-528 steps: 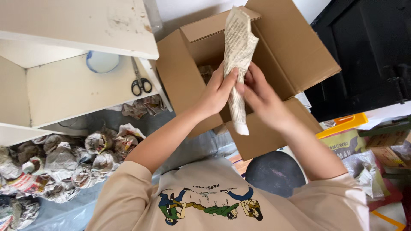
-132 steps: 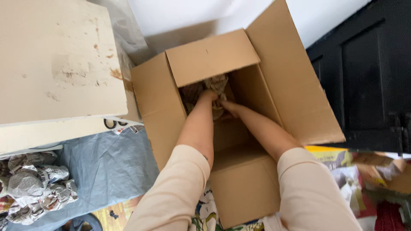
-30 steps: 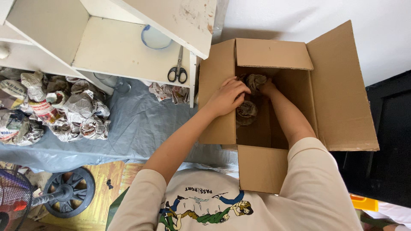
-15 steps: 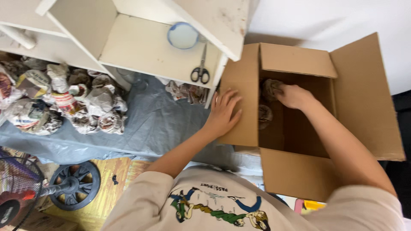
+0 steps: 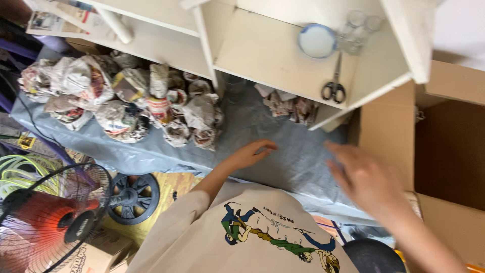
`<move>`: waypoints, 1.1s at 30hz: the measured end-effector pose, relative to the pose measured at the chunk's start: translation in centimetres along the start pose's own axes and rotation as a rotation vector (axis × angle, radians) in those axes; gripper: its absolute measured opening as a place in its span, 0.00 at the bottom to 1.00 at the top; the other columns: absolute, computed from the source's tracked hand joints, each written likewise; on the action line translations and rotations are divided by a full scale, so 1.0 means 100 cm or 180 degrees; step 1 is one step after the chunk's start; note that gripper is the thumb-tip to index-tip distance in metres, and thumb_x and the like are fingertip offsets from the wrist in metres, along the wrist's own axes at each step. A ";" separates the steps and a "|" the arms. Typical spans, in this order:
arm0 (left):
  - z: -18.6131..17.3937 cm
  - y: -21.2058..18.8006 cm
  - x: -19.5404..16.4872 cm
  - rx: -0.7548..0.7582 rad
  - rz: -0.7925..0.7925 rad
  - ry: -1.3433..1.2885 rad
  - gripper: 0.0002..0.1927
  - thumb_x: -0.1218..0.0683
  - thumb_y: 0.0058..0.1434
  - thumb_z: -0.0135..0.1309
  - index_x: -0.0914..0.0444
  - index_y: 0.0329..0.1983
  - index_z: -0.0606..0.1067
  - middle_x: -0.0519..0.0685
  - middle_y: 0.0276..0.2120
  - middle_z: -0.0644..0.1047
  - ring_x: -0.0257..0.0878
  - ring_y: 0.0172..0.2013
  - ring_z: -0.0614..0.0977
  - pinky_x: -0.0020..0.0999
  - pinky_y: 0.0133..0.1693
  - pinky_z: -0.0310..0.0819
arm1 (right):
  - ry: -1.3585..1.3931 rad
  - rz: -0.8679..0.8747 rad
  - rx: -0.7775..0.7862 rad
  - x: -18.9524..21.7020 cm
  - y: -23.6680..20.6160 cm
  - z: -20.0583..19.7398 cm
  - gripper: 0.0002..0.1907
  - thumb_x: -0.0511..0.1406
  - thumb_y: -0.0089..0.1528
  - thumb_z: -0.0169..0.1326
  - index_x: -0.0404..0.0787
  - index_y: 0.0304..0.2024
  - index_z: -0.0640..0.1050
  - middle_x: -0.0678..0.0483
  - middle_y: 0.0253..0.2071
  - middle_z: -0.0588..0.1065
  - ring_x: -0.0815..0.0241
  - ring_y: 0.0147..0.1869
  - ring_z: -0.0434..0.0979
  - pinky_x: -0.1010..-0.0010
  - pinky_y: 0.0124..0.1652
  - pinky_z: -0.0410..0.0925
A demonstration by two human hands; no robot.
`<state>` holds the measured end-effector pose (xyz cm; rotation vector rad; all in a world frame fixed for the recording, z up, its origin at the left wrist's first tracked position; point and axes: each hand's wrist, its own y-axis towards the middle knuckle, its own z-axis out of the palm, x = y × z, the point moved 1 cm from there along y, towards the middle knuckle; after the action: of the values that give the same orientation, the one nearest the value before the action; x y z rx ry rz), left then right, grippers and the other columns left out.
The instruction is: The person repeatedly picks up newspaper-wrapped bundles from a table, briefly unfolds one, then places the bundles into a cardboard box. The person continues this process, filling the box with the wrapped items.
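My left hand point(image 5: 251, 153) reaches over the grey-blue sheet point(image 5: 283, 146), fingers apart and empty, a short way right of a pile of newspaper-wrapped bundles point(image 5: 126, 103). My right hand point(image 5: 366, 179) is blurred in motion, open and empty, above the sheet just left of the open cardboard box point(image 5: 444, 151). The box's inside looks dark; its contents are hidden.
A white shelf unit point(image 5: 273, 45) overhangs the sheet, holding scissors point(image 5: 334, 88), a round blue-rimmed lid point(image 5: 317, 40) and small glasses point(image 5: 361, 28). More crumpled paper point(image 5: 290, 106) lies under it. A floor fan point(image 5: 50, 217) and a black wheel-like base point(image 5: 134, 197) stand lower left.
Both hands have left the box and moved left over the sheet. The view has swung left toward the wrapped bundles and the fan.
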<state>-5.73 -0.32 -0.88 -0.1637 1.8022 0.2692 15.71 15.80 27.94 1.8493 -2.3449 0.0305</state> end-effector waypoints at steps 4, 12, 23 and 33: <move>-0.062 -0.068 0.023 -0.1184 -0.0564 0.0028 0.16 0.56 0.68 0.51 0.59 0.59 0.73 0.48 0.53 0.79 0.40 0.54 0.80 0.36 0.50 0.75 | 0.0865 -0.0244 0.0354 0.040 0.036 0.090 0.23 0.43 0.64 0.53 0.46 0.62 0.73 0.47 0.55 0.78 0.45 0.54 0.79 0.55 0.48 0.73; -0.147 -0.109 0.043 -0.2990 -0.0052 0.2139 0.31 0.55 0.56 0.62 0.71 0.61 0.67 0.65 0.49 0.75 0.56 0.49 0.77 0.45 0.50 0.72 | 0.2443 -0.0602 -0.0128 0.108 0.179 0.308 0.53 0.47 0.57 0.67 0.36 0.74 0.53 0.30 0.70 0.58 0.33 0.74 0.57 0.50 0.68 0.56; -0.159 -0.062 0.071 -0.2663 -0.1343 -0.1391 0.19 0.48 0.74 0.51 0.69 0.54 0.74 0.47 0.37 0.74 0.35 0.35 0.75 0.32 0.36 0.75 | 0.3676 0.0783 -0.0157 0.130 0.261 0.351 0.40 0.49 0.60 0.65 0.34 0.66 0.66 0.42 0.60 0.73 0.49 0.64 0.75 0.62 0.61 0.69; -0.142 -0.063 0.039 -0.3118 -0.0949 -0.0960 0.19 0.50 0.73 0.51 0.68 0.59 0.73 0.52 0.45 0.79 0.36 0.43 0.77 0.32 0.46 0.73 | 0.4682 0.1066 -0.0601 0.134 0.228 0.327 0.38 0.40 0.57 0.69 0.37 0.64 0.65 0.45 0.57 0.73 0.54 0.60 0.75 0.64 0.55 0.72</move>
<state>-18.35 -10.02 -2.00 -1.0113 1.1950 0.8925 -12.97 4.67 -0.80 0.7220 -1.3981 0.8330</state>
